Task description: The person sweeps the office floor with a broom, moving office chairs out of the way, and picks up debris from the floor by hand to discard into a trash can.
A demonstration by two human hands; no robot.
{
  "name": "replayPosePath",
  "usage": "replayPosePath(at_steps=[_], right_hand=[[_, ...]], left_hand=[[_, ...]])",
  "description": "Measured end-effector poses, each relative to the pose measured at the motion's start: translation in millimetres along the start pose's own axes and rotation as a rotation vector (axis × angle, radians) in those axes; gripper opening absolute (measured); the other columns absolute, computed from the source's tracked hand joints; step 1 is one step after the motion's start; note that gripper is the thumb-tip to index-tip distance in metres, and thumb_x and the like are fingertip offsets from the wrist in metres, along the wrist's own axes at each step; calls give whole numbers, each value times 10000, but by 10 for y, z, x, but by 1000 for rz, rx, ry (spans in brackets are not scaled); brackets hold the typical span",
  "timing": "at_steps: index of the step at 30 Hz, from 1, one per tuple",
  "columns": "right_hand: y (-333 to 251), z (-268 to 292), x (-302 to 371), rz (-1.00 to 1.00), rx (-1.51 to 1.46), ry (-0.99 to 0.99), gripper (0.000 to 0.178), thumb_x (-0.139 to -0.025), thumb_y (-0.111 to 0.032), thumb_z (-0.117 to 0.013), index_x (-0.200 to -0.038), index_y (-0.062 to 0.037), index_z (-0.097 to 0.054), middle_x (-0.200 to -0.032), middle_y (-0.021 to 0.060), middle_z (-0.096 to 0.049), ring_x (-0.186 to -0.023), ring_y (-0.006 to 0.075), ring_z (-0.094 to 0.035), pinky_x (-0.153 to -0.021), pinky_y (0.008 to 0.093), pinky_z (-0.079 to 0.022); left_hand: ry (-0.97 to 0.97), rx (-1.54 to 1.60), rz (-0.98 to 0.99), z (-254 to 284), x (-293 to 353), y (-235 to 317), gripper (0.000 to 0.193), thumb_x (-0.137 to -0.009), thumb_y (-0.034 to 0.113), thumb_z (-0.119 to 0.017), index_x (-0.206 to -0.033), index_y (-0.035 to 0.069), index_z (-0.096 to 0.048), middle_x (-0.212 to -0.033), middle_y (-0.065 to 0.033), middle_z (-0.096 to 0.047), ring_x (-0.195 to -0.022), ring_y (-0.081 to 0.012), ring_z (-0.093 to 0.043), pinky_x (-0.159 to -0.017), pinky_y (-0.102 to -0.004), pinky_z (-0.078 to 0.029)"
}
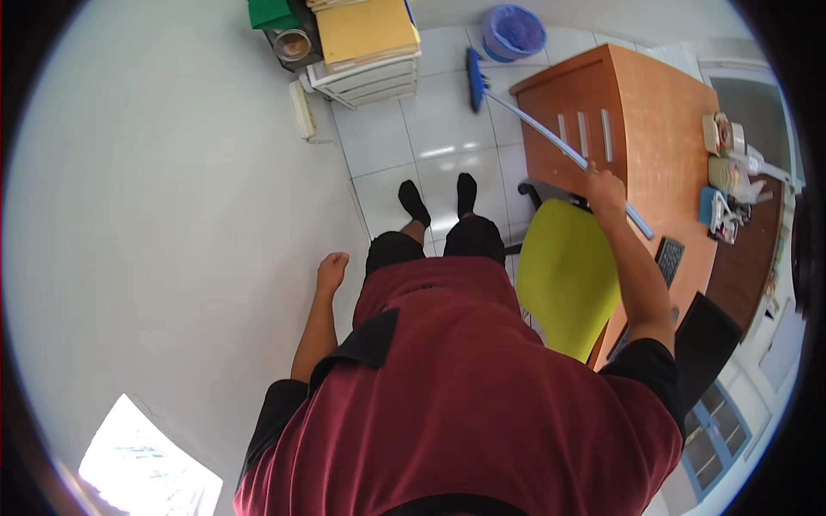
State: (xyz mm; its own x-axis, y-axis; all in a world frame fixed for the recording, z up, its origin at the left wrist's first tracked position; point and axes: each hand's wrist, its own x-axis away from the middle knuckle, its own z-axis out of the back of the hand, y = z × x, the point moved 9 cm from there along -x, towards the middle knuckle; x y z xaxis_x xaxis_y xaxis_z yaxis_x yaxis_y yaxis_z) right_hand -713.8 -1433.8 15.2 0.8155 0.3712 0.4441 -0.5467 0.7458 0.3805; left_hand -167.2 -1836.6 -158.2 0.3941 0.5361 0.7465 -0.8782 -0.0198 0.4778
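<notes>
My right hand (606, 189) is wrapped round the pale handle of a broom (542, 131), beside the front of the wooden desk. The handle slants down to the far left. At its end, the blue broom head (475, 80) rests on the tiles near a blue waste bin (514, 34). By the wall on the left hangs my left hand (333, 273), its fingers curled in, with nothing seen in it.
A wooden desk (667, 129) with drawers stands on the right, a green chair (564, 275) tucked against it. Folders and papers (366, 33) lie on a white drawer unit (366, 89) at the far left. A power strip (302, 110) is on the wall. White tiles (447, 116) cover the floor.
</notes>
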Motion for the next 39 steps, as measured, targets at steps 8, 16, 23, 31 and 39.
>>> replayPosePath(at_steps=[8,16,23,31,39], right_hand=[[-138,100,2680,-139,-135,-30,209,-937,-228,-530,-1120,-135,-569,-644,134,-547,-570,328,-587,-526,459,-479],[-1020,-1110,3031,-505,-563,-570,203,-827,-145,-549,-971,-22,-621,-934,226,-669,-881,400,-655,-769,487,-517],[-1399,-1584,1356,-412,-790,-215,251,-859,-192,-559,-1042,-30,-613,-916,260,-655,-880,442,-636,-760,503,-512],[-1174,-1403,2351,-415,-825,-218,194,-929,-154,-491,-1089,-53,-534,-840,246,-633,-818,471,-599,-715,558,-465],[-1267,-1636,2945,-580,-745,-476,212,-872,-150,-505,-946,0,-635,-955,255,-660,-950,428,-628,-807,488,-507]], left_hand=[[-233,179,51,-659,-358,-17,376,-889,322,-611,-1043,-18,-659,-870,-78,-669,-772,-159,-610,-730,-303,-495],[-296,138,17,-671,-519,442,374,-911,322,-586,-1066,-13,-640,-915,-82,-668,-823,-158,-615,-755,-276,-486],[-291,55,18,-425,-481,446,384,-904,330,-589,-1083,-7,-633,-918,-72,-672,-800,-155,-606,-743,-289,-475],[-253,79,105,-177,-600,377,378,-892,381,-584,-1096,65,-632,-962,-52,-677,-822,-134,-611,-702,-280,-447],[-296,164,150,-353,-466,328,383,-885,399,-589,-1093,79,-629,-944,-29,-672,-807,-120,-602,-682,-275,-449]])
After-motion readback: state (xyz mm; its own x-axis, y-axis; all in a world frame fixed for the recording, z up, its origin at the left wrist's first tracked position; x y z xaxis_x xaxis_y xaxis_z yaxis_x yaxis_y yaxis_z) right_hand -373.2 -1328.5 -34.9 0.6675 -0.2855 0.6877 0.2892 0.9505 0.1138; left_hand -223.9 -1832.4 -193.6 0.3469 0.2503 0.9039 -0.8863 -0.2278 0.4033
